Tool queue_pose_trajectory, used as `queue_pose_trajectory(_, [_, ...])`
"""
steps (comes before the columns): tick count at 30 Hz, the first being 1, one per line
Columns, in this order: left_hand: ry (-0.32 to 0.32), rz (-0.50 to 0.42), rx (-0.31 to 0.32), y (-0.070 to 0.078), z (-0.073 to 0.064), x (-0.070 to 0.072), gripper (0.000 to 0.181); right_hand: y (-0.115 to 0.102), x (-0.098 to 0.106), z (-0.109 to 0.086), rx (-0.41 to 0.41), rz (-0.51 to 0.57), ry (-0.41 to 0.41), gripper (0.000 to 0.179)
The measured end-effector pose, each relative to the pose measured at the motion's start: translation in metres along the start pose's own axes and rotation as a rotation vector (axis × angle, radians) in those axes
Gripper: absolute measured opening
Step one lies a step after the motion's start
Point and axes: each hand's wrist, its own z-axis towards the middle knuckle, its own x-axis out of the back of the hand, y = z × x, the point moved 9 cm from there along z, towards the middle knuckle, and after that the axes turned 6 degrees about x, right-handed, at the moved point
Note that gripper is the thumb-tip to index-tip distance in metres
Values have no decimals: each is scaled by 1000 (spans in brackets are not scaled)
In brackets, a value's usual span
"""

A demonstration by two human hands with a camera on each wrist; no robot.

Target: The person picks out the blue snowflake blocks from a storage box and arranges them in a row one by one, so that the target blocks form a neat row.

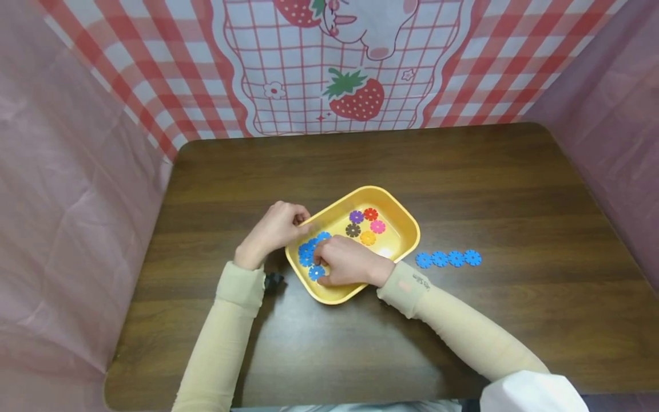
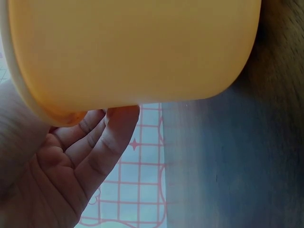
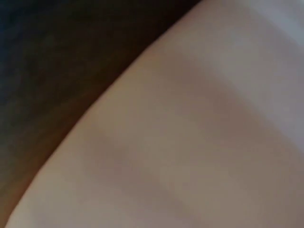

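Note:
A yellow plastic tub (image 1: pixel 401 217) stands tilted in angle on the table. My left hand (image 1: pixel 278 229) grips its left rim, thumb over the edge; in the left wrist view the fingers (image 2: pixel 111 142) lie against the tub's outer wall (image 2: pixel 142 52). My right hand (image 1: pixel 350 260) is inside the tub with bent fingers over several blue snowflake discs (image 1: pixel 306 252). One blue disc (image 1: pixel 316 273) shows beside its thumb and fingertips. Whether it pinches a disc cannot be told. The right wrist view shows only a blurred pale surface.
Purple (image 1: pixel 356 217), red (image 1: pixel 370 214), pink (image 1: pixel 378 227), brown (image 1: pixel 352 230) and orange (image 1: pixel 368 238) discs lie in the tub's far half. Right of the tub, a joined row of blue discs (image 1: pixel 448 259) lies on the wooden table (image 1: pixel 489 189). A checked cloth (image 1: pixel 170 68) hangs behind.

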Motion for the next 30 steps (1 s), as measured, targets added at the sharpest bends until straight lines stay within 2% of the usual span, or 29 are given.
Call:
queue_pose_trajectory(9, [0, 0, -1, -2, -1, -2, 9, 7, 12, -9, -6, 51, 49, 27])
queue_pose_trajectory(16, [4, 4, -5, -2, -1, -1, 8, 12, 36, -23, -25, 104, 116, 26])
queue_pose_trajectory(22, [-8, 1, 16, -3, 1, -1, 10, 21, 54, -39, -50, 81, 154, 24])
queue_pose_trajectory(30, [-7, 2, 15, -3, 0, -1, 10, 35, 75, -61, -22, 98, 213, 21])
